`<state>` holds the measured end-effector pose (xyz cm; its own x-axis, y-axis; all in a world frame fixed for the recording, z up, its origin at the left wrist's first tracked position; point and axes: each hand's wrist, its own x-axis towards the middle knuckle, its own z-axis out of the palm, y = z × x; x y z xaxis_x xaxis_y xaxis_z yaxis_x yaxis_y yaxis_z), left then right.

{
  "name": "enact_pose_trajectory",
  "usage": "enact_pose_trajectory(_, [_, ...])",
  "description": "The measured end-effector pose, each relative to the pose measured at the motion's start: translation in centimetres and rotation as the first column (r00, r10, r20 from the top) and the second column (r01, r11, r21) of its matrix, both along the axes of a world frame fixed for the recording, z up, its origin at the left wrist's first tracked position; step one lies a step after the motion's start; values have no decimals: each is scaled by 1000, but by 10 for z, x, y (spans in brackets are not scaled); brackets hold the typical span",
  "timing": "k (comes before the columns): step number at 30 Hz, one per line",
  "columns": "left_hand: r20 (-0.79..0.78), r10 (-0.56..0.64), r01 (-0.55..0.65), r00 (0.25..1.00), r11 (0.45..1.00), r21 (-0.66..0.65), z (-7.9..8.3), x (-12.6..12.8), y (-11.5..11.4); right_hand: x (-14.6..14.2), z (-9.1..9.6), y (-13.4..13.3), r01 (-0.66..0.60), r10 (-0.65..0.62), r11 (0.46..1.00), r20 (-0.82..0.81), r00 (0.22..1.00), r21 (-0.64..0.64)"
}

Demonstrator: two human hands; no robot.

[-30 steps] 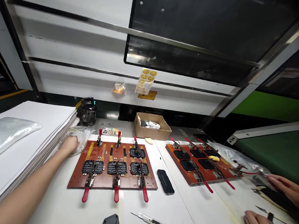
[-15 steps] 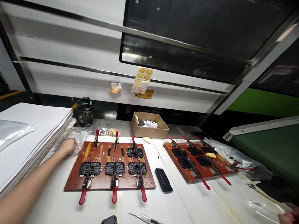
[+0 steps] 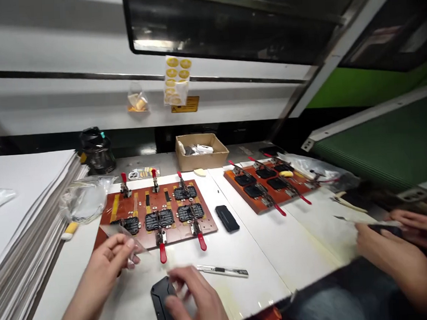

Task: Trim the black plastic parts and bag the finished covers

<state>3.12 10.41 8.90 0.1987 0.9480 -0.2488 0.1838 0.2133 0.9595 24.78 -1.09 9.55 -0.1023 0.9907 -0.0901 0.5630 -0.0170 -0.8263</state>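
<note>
White worktop (image 3: 263, 258) is supporting a clamp board (image 3: 206, 222); left hand (image 3: 109, 263) is pinching clear film (image 3: 111, 229); right hand (image 3: 200, 296) is arching open over black case (image 3: 161, 303).

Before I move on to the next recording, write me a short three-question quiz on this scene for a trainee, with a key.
1. What does the person's left hand hold?

2. True or false: the cardboard box stands on top of the stack of white sheets.

3. Which of these is nearest the person's right hand?
A) the bottle
B) a black case
C) the sheet of yellow stickers

Key:
1. A thin piece of clear plastic, pinched in the fingers.
2. False; the cardboard box stands apart from the stack of white sheets.
3. B
</note>
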Motion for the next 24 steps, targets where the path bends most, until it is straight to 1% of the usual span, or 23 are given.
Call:
enact_pose_trajectory(1, [96,-21,27,995,998,-60,-3,13,-12,-3,0,13,27,-25,998,-33,999,54])
enact_pose_trajectory(2, [151,-44,59,988,993,-100,-7,24,-21,-6,-1,23,21,-16,996,-56,998,89])
enact_pose_trajectory(4, [220,-94,125,971,983,-133,-12,37,-34,-9,-3,37,-19,28,994,-87,996,107])
enact_pose_trajectory(5, [212,-122,151,970,981,-125,-14,38,-39,-9,-5,40,-31,42,995,-116,992,93])
enact_pose_trajectory(6, [154,-130,147,979,984,-104,-14,36,-44,-8,-9,40,-26,37,997,-164,986,67])
enact_pose_trajectory(7, [47,-104,106,993,993,-51,-13,33,-48,-7,-13,38,-8,14,1000,-234,972,29])
enact_pose_trajectory(8, [-94,-40,44,995,998,51,-12,28,-52,-5,-17,34,14,-20,1000,-318,948,-21])
enact_pose_trajectory(9, [-236,65,-16,970,979,205,-9,24,-56,-3,-22,29,17,-51,996,-409,911,-87])
enact_pose_trajectory(10, [-345,181,-42,921,926,374,-6,19,-58,-1,-27,24,-7,-78,986,-502,861,-165])
enact_pose_trajectory(11, [-408,264,-24,874,862,507,-4,16,-60,1,-32,20,-54,-99,970,-589,802,-236])
enact_pose_trajectory(12, [-441,278,27,853,822,569,-2,14,-60,2,-35,16,-116,-110,951,-663,740,-288])
enact_pose_trajectory(13, [-460,221,85,860,827,556,-1,13,-60,3,-38,12,-187,-109,930,-725,680,-315])
enact_pose_trajectory(14, [-463,103,145,880,871,469,-1,12,-59,3,-40,10,-257,-98,911,-773,627,-324])
enact_pose_trajectory(15, [-433,-51,210,900,921,327,-2,13,-58,4,-41,8,-307,-90,895,-806,585,-323])
enact_pose_trajectory(16, [-366,-203,279,908,946,167,-3,14,-57,5,-42,6,-329,-88,888,-822,563,-320])
enact_pose_trajectory(17, [-281,-312,334,908,942,34,-4,14,-56,6,-42,5,-317,-96,891,-818,566,-324])
enact_pose_trajectory(18, [-209,-368,365,906,929,-52,-6,15,-56,9,-43,5,-268,-120,903,-796,593,-336])
enact_pose_trajectory(19, [-168,-381,369,909,924,-101,-8,14,-57,11,-43,4,-192,-154,918,-757,635,-348])
enact_pose_trajectory(21, [-166,-328,311,930,943,-122,-12,12,-60,18,-44,3,-53,-204,936,-658,724,-349])
enact_pose_trajectory(22, [-180,-292,274,939,955,-117,-14,11,-62,21,-43,3,-25,-211,938,-623,753,-347])
enact_pose_trajectory(24, [-188,-251,231,950,965,-122,-21,6,-65,26,-41,3,-43,-188,936,-602,776,-348])
